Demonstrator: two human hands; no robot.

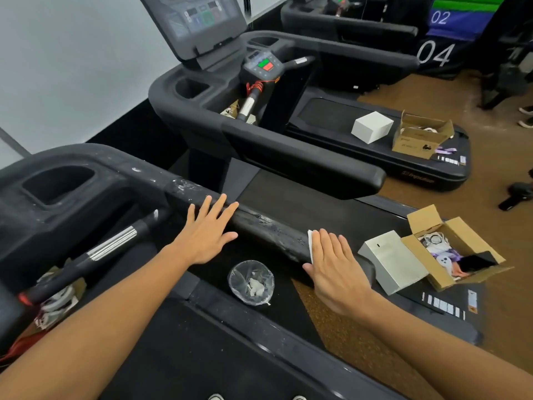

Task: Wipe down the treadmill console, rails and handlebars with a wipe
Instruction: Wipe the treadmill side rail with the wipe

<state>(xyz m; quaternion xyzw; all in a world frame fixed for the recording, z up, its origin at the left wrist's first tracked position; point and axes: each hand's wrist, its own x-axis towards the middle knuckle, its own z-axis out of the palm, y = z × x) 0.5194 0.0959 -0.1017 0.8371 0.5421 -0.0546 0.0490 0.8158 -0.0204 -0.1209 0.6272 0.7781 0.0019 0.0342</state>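
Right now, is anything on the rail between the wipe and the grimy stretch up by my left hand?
Only the left hand itself, resting flat on the black side rail; the white wipe sits under the right hand.

Gym or fitness-equipment room. Three black treadmills in a row along a white wall [72, 53]: nearest treadmill [86, 180], second treadmill [302, 157] with raised console [196, 21], third treadmill [346, 21] behind. Brown speckled floor [432, 90] between the decks. Large numerals "02" and "04" on panel [438, 33] at far right. Open cardboard boxes [450, 246] on the decks.
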